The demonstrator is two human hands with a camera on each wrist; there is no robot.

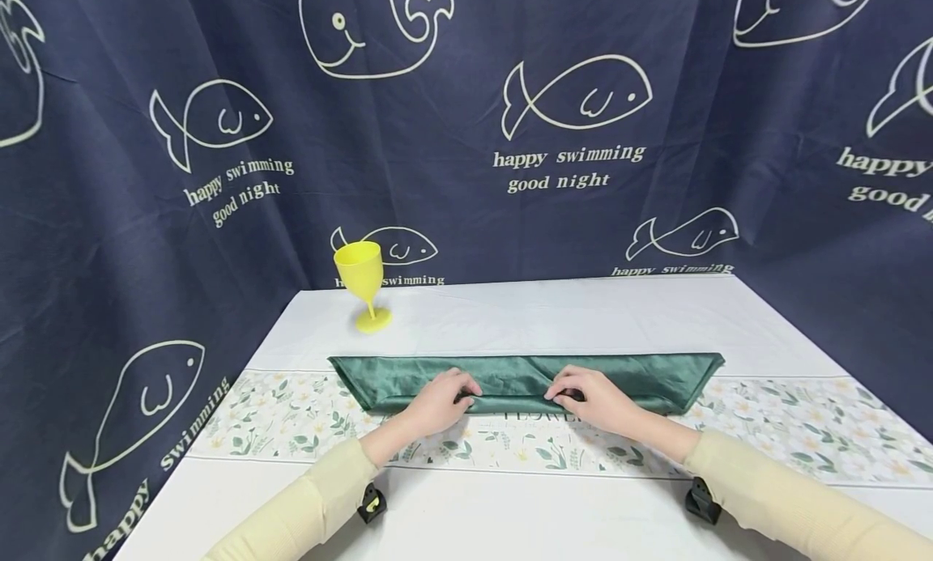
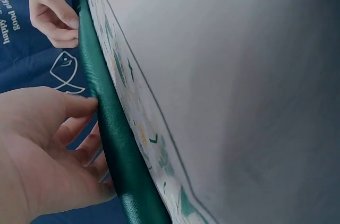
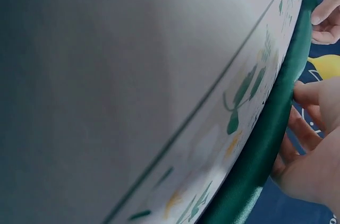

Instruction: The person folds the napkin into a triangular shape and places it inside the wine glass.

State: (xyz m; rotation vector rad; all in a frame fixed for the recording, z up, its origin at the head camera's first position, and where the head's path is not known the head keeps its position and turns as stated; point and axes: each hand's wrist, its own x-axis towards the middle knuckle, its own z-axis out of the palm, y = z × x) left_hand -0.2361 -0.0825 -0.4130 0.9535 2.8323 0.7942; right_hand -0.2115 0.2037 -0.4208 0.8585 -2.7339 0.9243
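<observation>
Green cloth (image 1: 510, 373) at my fingertips, long axis left to right.
I have the left hand (image 1: 440, 399) pinching its rolled near edge, the right hand (image 1: 601, 399) likewise, equally near; the curtain (image 1: 466, 189) reads "happy swimming good night", the runner (image 1: 291, 419) a partly covered "FLOWER".

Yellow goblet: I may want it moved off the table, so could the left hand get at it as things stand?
Probably yes, once the left hand lets go of the green cloth: the yellow goblet stands beyond the cloth's far edge, with nothing tall in between.
</observation>
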